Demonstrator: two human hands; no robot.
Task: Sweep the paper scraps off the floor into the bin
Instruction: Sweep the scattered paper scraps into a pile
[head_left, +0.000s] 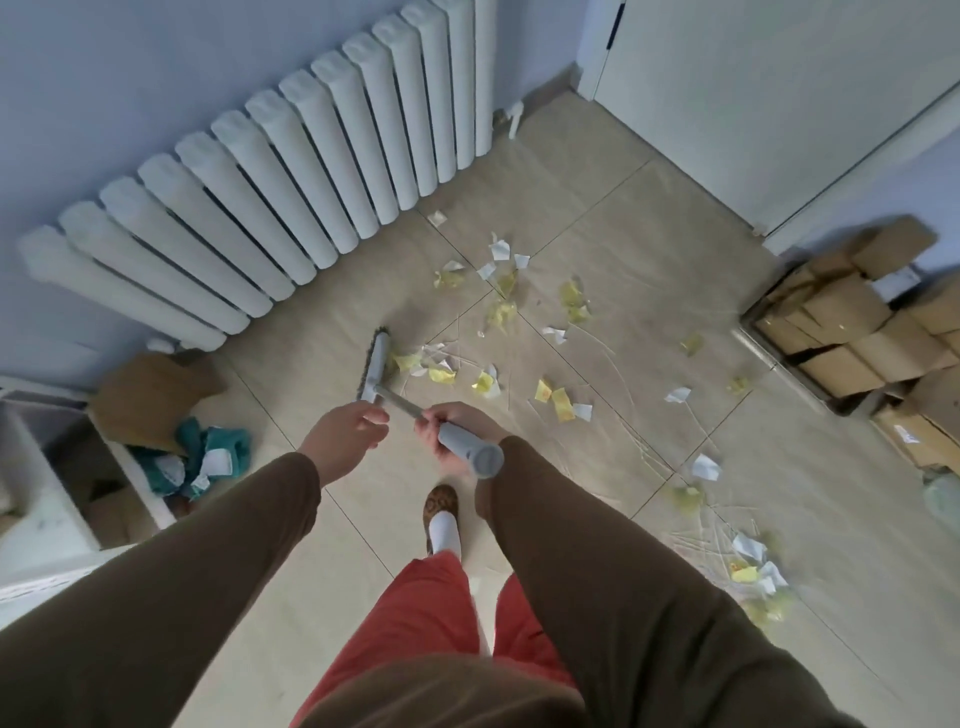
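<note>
A grey broom (375, 370) stands with its head on the beige tile floor, bristles against a cluster of yellow and white paper scraps (441, 371). My right hand (457, 434) grips the thick grey top of the handle. My left hand (345, 434) holds the thin shaft just below, close to the broom head. More scraps (563, 402) lie spread over the floor toward the back and the right, with another bunch of scraps (753, 564) at the lower right. No bin shows in view.
A white radiator (291, 182) runs along the blue wall at the back left. Cardboard, a teal cloth (208, 457) and a white shelf unit (47, 493) sit at left. Stacked cardboard boxes (852, 322) stand at right beside a white door (769, 98). My slippered foot (441, 517) is below the hands.
</note>
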